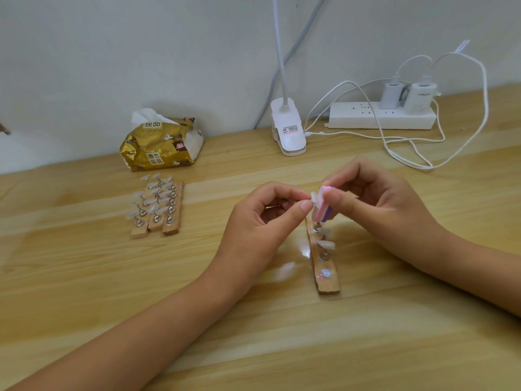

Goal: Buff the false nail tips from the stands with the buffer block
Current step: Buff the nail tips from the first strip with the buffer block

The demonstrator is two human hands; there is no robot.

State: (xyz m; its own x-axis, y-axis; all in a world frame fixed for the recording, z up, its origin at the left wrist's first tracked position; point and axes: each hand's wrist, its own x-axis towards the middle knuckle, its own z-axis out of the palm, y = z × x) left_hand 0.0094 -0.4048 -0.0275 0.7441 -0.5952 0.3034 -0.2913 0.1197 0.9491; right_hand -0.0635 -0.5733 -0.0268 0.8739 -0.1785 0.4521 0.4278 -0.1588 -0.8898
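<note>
Where the wooden table lies nearest, two forearms are seen reaching in from the lower edge. Just beyond them a wooden stand is laid lengthwise between the hands, with bare metal studs at its near end and two mounted tips further along. Above its far end, a loose nail tip is pinched between the curled thumb and forefinger of the left hand. A pink, white and purple buffer block is gripped by the thumb and curled fingers of the right hand and is held against that nail tip. Further back on the left, three more stands are set side by side, filled with tips. Behind them a tissue pack is placed near the wall, with a white clip lamp and a power strip to its right.
</note>
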